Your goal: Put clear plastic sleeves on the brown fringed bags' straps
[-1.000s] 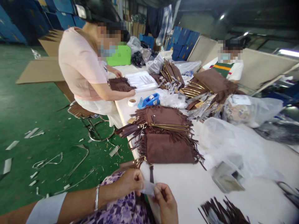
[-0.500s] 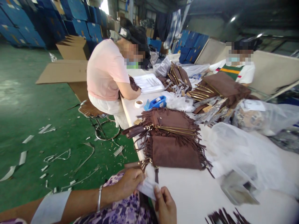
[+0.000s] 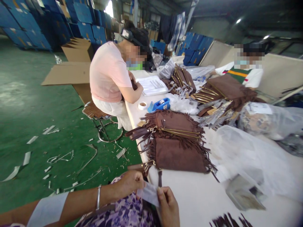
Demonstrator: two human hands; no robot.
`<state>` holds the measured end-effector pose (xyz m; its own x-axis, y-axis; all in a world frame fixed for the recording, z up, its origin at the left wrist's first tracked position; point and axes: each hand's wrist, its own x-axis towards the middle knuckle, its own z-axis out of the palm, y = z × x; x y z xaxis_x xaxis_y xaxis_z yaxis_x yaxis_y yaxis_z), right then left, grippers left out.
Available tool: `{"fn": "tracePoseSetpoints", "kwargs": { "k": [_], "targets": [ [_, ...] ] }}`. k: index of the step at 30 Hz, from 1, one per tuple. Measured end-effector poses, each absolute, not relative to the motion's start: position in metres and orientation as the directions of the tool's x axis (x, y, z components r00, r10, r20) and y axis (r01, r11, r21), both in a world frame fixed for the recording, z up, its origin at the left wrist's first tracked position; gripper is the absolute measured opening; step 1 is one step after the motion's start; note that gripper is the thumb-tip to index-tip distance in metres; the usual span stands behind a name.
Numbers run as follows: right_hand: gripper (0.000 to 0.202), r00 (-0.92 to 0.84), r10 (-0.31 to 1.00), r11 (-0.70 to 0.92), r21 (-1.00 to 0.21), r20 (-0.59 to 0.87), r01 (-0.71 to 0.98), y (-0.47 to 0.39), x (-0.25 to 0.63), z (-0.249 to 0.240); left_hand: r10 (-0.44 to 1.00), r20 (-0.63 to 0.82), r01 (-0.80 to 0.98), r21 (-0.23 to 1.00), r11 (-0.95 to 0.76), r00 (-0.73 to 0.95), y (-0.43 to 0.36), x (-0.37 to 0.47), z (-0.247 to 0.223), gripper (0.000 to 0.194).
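Low over the table's near edge, a small translucent white sheet [image 3: 149,193] is stretched between my hands. My left hand [image 3: 131,183] pinches its left end between thumb and fingers. At the other end, my right hand [image 3: 168,204] grips it with thumb and bent fingers. Whether it is a film, a wrapper or a little bag, I cannot tell. Just beyond my hands lies a brown fringed handbag [image 3: 182,156] on its side, its strap hanging at the table edge. Another brown fringed bag [image 3: 176,123] with gold zips overlaps it behind.
A blue tape dispenser [image 3: 159,105] and a tape roll [image 3: 142,106] sit farther along the white table [image 3: 189,192]. Clear plastic bags [image 3: 246,154] cover its right side; brown bags [image 3: 227,90] are piled beyond. Two co-workers sit at the table. Scraps litter the green floor.
Both hands stay on the white sheet, which now looks a little flatter between them. The view has shifted slightly. The co-worker in pink has bent the arms up closer to the body.
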<state>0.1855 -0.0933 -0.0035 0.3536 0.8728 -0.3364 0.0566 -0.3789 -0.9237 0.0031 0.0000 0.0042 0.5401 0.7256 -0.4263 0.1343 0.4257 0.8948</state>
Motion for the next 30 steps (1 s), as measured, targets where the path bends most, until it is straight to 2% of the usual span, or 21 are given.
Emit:
{"fn": "tracePoseSetpoints", "kwargs": {
  "k": [5,8,10,13,17,25,30],
  "targets": [
    [0.037,0.296,0.885,-0.350,-0.933,-0.360,-0.088,-0.094,0.185,-0.005,0.737,-0.401,0.106,0.904,0.414,0.544,0.000,0.004,-0.003,0.037],
    [0.050,0.318,0.854,-0.336,-0.904,-0.411,-0.264,-0.095,0.178,-0.002,0.741,-0.403,0.124,0.907,0.403,0.537,0.001,0.004,-0.004,0.033],
    [0.056,0.309,0.840,-0.356,-0.883,-0.446,-0.306,-0.096,0.175,0.000,0.744,-0.404,0.142,0.909,0.392,0.533,0.002,0.003,-0.004,0.034],
    [0.043,0.250,0.838,-0.448,-0.872,-0.486,-0.196,-0.099,0.174,0.002,0.743,-0.396,0.192,0.917,0.350,0.539,0.005,0.002,-0.003,0.037],
    [0.048,0.300,0.820,-0.487,-0.869,-0.488,-0.085,-0.098,0.175,0.006,0.727,-0.447,0.263,0.894,0.362,0.521,0.005,0.005,0.009,0.044],
    [0.053,0.370,0.838,-0.474,-0.871,-0.401,0.131,-0.092,0.173,-0.001,0.731,-0.497,0.324,0.866,0.381,0.468,0.001,0.016,0.027,0.060],
    [0.051,0.398,0.824,-0.467,-0.881,-0.402,0.076,-0.093,0.172,0.000,0.748,-0.477,0.340,0.874,0.347,0.461,0.002,0.013,0.020,0.061]
  ]
}}
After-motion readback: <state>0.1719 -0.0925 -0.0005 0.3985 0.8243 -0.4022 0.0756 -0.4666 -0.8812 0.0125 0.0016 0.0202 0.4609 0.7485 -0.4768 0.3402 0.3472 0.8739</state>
